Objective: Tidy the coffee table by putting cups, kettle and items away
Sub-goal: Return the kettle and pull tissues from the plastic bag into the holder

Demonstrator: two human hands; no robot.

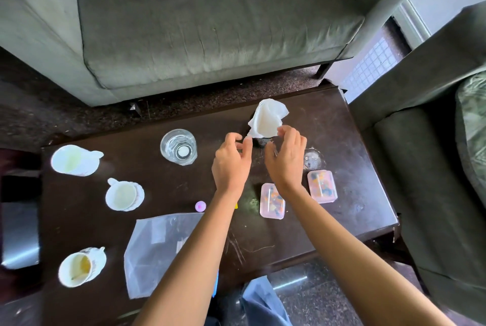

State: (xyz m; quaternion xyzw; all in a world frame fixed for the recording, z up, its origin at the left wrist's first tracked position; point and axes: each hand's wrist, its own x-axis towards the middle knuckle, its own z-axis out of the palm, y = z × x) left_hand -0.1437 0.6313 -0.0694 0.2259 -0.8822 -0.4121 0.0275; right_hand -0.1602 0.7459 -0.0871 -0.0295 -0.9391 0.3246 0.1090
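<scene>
**Head view: both my hands at the tissue holder, centre of the frame**

Head camera. My two forearms rise from the bottom edge and converge at centre. My left hand (231,165) is back-up, fingers curled, thumb and forefinger pinched narrowly near the lower left edge of the white tissues (268,119); whether it actually grips them I cannot tell. My right hand (286,160) arches over, fingertips touching the tissues' lower right edge, fingers loosely spread. The tissues stand up out of a dark holder (261,141), mostly hidden between my hands.

On the dark coffee table (342,128): a clear glass (178,147) left of centre; a white jug (75,160) at upper left; a white cup (123,195) below it; a stained cup (79,267) at lower left. A clear plastic bag (157,249) lies at lower centre, partly covered by my left forearm. Two pink lidded boxes (322,186) sit right of centre, one partly behind my right wrist; their contents are blurred. A small pink round object (200,206) is too small to identify. A grey sofa (210,23) fills the upper frame.
</scene>
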